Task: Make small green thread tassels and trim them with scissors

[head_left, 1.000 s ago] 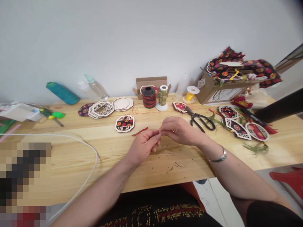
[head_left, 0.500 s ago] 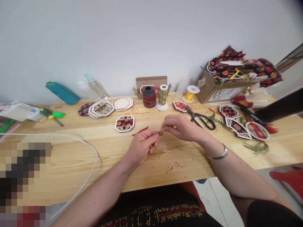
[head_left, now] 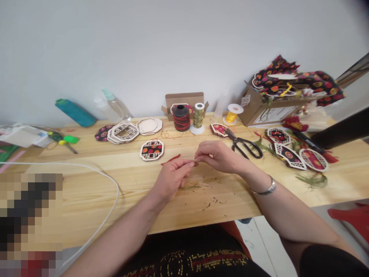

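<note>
Pinching away over bench (head_left: 129, 165), bringing left hand (head_left: 170, 179) and right hand (head_left: 216, 156) fingertip to fingertip. Using narrow grip on both, honestly can't tell on what. Leaning left beside red cord (head_left: 173, 158), right near scissors (head_left: 235, 139).

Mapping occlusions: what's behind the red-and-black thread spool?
Behind the spool: a small open cardboard box, with part of a patterned, pale-rimmed piece showing in it. The spool covers the rest of that piece and much of the box's front; can't tell what else is there.
</note>
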`<state>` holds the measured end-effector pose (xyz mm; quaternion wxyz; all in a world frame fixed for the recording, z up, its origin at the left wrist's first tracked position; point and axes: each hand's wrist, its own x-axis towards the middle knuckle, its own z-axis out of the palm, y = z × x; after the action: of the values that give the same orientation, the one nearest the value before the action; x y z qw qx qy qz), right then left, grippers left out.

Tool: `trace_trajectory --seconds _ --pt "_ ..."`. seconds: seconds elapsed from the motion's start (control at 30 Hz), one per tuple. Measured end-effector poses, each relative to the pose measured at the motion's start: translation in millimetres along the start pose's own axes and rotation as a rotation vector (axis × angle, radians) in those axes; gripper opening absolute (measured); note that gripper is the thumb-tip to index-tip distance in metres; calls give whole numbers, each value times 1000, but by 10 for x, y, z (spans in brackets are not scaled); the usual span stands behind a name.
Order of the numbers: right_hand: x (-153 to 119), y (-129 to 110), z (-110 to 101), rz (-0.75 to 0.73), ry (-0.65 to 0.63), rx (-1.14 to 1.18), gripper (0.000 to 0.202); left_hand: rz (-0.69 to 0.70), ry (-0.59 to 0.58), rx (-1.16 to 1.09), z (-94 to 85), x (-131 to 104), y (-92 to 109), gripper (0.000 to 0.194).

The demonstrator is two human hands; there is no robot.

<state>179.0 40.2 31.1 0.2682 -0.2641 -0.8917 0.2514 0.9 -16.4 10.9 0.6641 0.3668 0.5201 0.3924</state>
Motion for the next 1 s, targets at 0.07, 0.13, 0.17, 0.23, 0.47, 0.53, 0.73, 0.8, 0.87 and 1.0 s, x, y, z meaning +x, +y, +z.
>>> trace_trajectory --seconds 0.07,0.13,0.17,0.23,0.47,0.53,0.73,0.8,0.87,1.0 --pt "3 -6 -12 4 5 -5 13 -11 6 -6 3 -4 7 25" --pt "5 -2 -24 11 21 -21 13 -11 23 -17 6 -7 11 25" --pt "5 5 -29 17 29 -30 13 -11 31 -20 7 -9 13 25" --pt "4 30 -35 32 44 -50 14 -16 46 -22 7 -15 16 26" --pt "3 154 -43 74 83 -97 18 -7 40 -5 -10 -26 23 29" --pt "10 180 -40 89 94 -127 18 -2 39 -5 -15 -16 17 30" --pt "6 189 -131 368 168 -493 13 8 60 -29 -31 12 7 30" --pt "-33 155 -240 475 130 -660 14 2 81 -49 -35 18 18 30" --pt "-110 106 -367 569 29 -774 16 -4 98 -71 -38 22 32 29" --pt "-389 43 -507 692 -180 -871 15 7 117 -105 -44 24 37 28"
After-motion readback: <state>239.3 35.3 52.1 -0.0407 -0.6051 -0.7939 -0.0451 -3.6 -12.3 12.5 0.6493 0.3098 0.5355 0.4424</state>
